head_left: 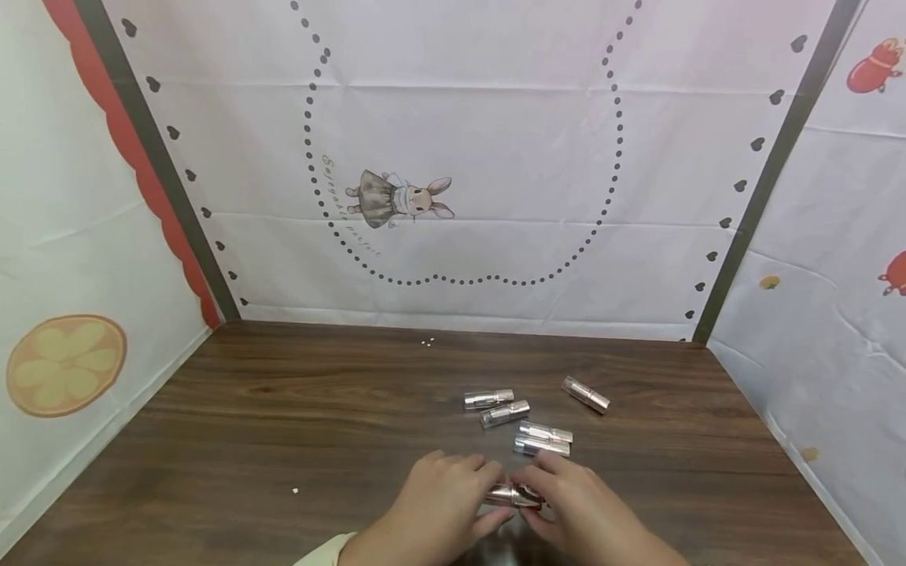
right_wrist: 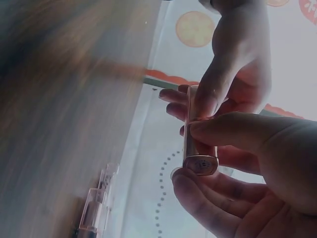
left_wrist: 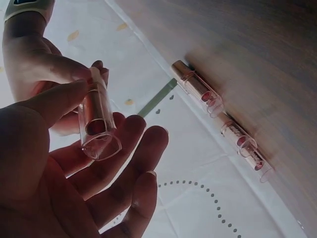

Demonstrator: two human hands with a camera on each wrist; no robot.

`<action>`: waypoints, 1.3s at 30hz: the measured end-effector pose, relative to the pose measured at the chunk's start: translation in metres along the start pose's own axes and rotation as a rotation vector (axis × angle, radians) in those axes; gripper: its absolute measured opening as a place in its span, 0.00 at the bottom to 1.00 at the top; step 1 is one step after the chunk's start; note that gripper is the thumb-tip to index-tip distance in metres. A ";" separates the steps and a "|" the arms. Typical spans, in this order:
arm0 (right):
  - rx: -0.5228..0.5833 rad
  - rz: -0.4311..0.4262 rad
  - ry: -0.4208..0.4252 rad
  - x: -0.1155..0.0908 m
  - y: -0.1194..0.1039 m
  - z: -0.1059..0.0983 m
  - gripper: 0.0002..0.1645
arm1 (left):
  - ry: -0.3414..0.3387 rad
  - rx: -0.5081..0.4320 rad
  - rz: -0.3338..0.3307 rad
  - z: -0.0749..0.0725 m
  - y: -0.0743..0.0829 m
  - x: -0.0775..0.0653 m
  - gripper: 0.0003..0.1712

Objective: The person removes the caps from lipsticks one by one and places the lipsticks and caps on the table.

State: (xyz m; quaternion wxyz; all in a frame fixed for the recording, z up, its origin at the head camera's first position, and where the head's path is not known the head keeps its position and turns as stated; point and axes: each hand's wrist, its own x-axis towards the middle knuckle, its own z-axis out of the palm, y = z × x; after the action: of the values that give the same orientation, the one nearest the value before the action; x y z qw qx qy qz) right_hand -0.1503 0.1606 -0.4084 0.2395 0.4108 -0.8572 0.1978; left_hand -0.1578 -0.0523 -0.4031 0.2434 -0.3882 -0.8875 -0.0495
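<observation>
A lipstick tube (head_left: 504, 494) with a shiny rose-gold base and clear cap is held level between both hands, just above the table's near part. My left hand (head_left: 442, 503) pinches the clear-cap end between thumb and fingers; its other fingers spread out in the left wrist view. The base end is gripped by my right hand (head_left: 583, 503), thumb along the side. In the right wrist view, the flat end of the tube (right_wrist: 202, 164) bears a small label, too blurred to read. The cap (left_wrist: 101, 146) covers the tube in the left wrist view.
Several similar lipsticks lie beyond the hands: a touching pair (head_left: 543, 439), two more side by side (head_left: 504, 413), and a single one (head_left: 586, 395) farther right. Small white bits (head_left: 295, 490) dot the dark wooden table (head_left: 318, 409). Printed cloth walls (head_left: 467, 181) enclose it.
</observation>
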 end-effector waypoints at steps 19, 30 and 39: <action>-0.058 0.180 -0.160 0.007 -0.008 -0.008 0.12 | -0.003 -0.022 -0.037 -0.009 -0.004 0.003 0.17; -0.126 0.179 -0.163 0.008 -0.008 -0.009 0.10 | -0.036 -0.016 -0.069 -0.007 -0.005 0.004 0.18; -0.140 0.187 -0.159 0.007 -0.009 -0.009 0.11 | -0.040 -0.025 -0.070 -0.006 -0.005 0.004 0.18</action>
State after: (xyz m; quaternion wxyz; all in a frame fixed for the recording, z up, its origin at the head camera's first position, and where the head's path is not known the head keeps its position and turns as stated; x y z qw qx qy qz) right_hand -0.1449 0.1563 -0.3961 0.1795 0.3257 -0.9197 0.1261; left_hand -0.1612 -0.0549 -0.3956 0.2189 -0.3607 -0.9046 -0.0612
